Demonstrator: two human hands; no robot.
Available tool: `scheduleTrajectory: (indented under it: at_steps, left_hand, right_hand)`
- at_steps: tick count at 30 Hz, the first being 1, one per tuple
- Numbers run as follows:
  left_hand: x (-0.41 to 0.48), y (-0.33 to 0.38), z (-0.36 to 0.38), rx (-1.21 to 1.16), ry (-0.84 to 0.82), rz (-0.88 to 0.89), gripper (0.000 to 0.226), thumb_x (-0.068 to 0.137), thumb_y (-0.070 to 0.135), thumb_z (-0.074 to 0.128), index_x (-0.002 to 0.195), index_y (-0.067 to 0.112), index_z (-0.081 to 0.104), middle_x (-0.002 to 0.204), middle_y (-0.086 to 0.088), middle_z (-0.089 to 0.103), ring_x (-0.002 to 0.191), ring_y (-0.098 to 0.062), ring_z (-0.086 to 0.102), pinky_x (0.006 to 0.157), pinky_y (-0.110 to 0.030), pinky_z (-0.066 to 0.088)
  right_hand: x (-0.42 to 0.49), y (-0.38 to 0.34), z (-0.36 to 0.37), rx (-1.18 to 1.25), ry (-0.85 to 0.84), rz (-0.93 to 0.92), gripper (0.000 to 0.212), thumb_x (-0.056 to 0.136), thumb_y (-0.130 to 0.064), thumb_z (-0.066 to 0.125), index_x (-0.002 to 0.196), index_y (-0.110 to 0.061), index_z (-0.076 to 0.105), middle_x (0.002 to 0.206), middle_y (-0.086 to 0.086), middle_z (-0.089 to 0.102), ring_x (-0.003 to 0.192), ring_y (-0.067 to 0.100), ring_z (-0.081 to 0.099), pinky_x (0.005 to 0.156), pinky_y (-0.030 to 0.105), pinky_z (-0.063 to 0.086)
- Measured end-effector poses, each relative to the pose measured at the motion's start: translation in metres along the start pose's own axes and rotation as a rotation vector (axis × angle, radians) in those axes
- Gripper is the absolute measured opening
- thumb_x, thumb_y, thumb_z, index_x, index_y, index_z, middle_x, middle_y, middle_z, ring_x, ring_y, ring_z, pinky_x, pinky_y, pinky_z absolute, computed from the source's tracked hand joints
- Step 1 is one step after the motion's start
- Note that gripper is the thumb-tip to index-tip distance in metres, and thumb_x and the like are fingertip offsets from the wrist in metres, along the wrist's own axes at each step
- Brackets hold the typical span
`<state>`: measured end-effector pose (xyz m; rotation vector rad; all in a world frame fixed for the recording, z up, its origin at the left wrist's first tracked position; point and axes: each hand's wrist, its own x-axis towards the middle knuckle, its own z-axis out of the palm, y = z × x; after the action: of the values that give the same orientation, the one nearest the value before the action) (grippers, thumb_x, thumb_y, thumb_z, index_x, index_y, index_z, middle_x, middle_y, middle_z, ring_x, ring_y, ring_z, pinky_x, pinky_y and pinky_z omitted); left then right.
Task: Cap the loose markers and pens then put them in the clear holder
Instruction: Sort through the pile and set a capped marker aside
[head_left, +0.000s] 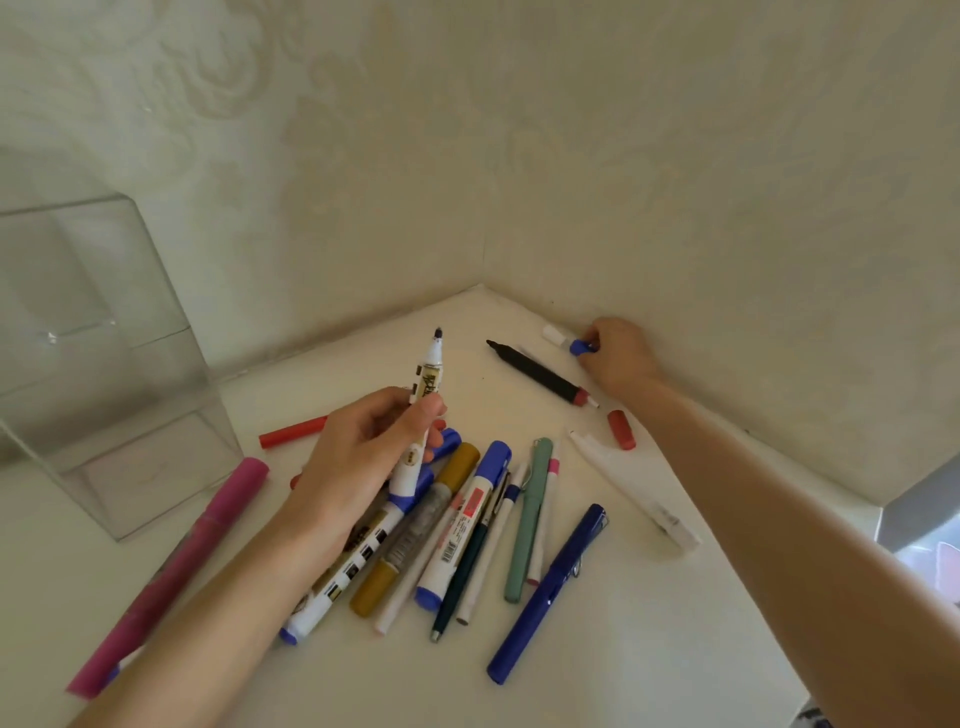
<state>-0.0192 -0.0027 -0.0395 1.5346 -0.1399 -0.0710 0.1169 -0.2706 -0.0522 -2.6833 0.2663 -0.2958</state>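
Observation:
My left hand (363, 447) grips an uncapped white marker with a blue end (418, 431), tip pointing up and away. Far back by the wall, my right hand (621, 353) pinches a small blue cap (579, 347). A white cap (553, 333) lies just left of it. An uncapped black marker (540, 374) lies between the hands, and a red cap (622, 429) sits near its end. The clear holder (119, 374) stands at the left. A pile of pens and markers (467, 525) lies under and right of my left hand.
A long pink marker (171, 571) lies in front of the holder. A red marker (293, 431) lies behind my left hand. A white pen (634, 488) and a dark blue pen (548, 592) lie on the right. Walls close the corner behind the white table (649, 649).

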Motion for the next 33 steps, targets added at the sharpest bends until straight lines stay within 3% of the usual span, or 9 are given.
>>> scheduleTrajectory:
  at_steps: [2,4,7,10,15,20,24,29,33]
  left_hand:
    - [-0.001,0.0,-0.001,0.057,0.009,0.046,0.038,0.065,0.053,0.058,0.086,0.022,0.068,0.065,0.009,0.065,0.059,-0.001,0.06,0.056,-0.011,0.049]
    - [-0.001,0.0,-0.002,0.111,0.007,0.096,0.033,0.067,0.054,0.057,0.083,0.028,0.068,0.06,0.008,0.061,0.056,-0.003,0.056,0.059,-0.011,0.049]
    - [-0.001,0.0,-0.005,0.15,0.006,0.152,0.027,0.073,0.049,0.057,0.086,0.027,0.067,0.053,0.008,0.058,0.048,-0.001,0.051,0.053,-0.01,0.046]
    - [-0.001,-0.001,-0.005,0.241,0.012,0.199,0.02,0.075,0.046,0.057,0.087,0.031,0.065,0.056,0.014,0.06,0.045,0.001,0.048,0.047,-0.01,0.041]
    - [-0.002,-0.005,-0.005,0.391,0.04,0.247,0.035,0.072,0.057,0.055,0.094,0.032,0.067,0.081,0.011,0.067,0.072,-0.007,0.061,0.067,-0.023,0.048]
    - [-0.003,-0.004,-0.005,0.431,0.036,0.279,0.039,0.072,0.057,0.054,0.096,0.029,0.067,0.084,0.01,0.068,0.079,-0.007,0.062,0.069,-0.018,0.048]
    - [-0.006,-0.002,-0.002,0.439,0.027,0.311,0.025,0.071,0.054,0.055,0.089,0.04,0.063,0.083,0.006,0.067,0.08,-0.006,0.059,0.07,-0.015,0.046]
    - [-0.012,-0.002,0.0,0.51,0.011,0.382,0.038,0.079,0.049,0.051,0.092,0.017,0.068,0.074,-0.004,0.061,0.07,-0.019,0.056,0.068,-0.039,0.046]
    - [-0.014,0.0,-0.003,0.429,-0.011,0.341,0.043,0.079,0.049,0.052,0.093,0.011,0.068,0.081,-0.017,0.064,0.077,-0.034,0.059,0.07,-0.053,0.047]
  right_hand:
    - [-0.009,-0.006,-0.009,0.1,0.029,-0.008,0.019,0.087,-0.007,0.056,0.105,-0.005,0.062,0.107,0.011,0.063,0.093,0.023,0.057,0.076,0.026,0.041]
    - [-0.029,-0.016,-0.027,0.418,0.044,-0.006,0.02,0.088,-0.008,0.056,0.107,-0.008,0.064,0.104,0.003,0.066,0.089,0.017,0.061,0.075,0.024,0.045]
    - [-0.075,-0.033,-0.045,0.98,-0.138,-0.092,0.019,0.088,-0.009,0.058,0.104,-0.013,0.067,0.085,-0.004,0.071,0.073,0.012,0.066,0.065,0.021,0.051]
    - [-0.114,-0.049,-0.04,1.218,-0.242,-0.16,0.012,0.086,-0.006,0.061,0.096,-0.013,0.063,0.076,-0.001,0.07,0.066,0.011,0.061,0.061,0.021,0.048]
    - [-0.128,-0.067,-0.033,1.26,-0.21,-0.162,0.011,0.085,-0.006,0.062,0.094,-0.011,0.059,0.075,0.001,0.071,0.063,0.011,0.06,0.061,0.023,0.049]
    - [-0.13,-0.066,-0.031,1.288,-0.192,-0.179,0.01,0.086,-0.01,0.062,0.095,-0.012,0.06,0.076,0.001,0.071,0.064,0.012,0.061,0.06,0.021,0.049]
    - [-0.132,-0.069,-0.027,1.204,-0.202,-0.256,0.013,0.083,-0.011,0.063,0.096,-0.013,0.061,0.083,0.003,0.072,0.069,0.013,0.064,0.065,0.021,0.052]
    - [-0.142,-0.077,-0.018,1.194,-0.113,-0.336,0.016,0.081,-0.002,0.064,0.093,-0.012,0.063,0.078,-0.001,0.07,0.065,0.012,0.064,0.066,0.021,0.052]
    - [-0.145,-0.081,-0.015,1.206,-0.083,-0.352,0.016,0.082,-0.001,0.063,0.096,-0.008,0.063,0.078,-0.002,0.069,0.065,0.01,0.064,0.066,0.019,0.052]
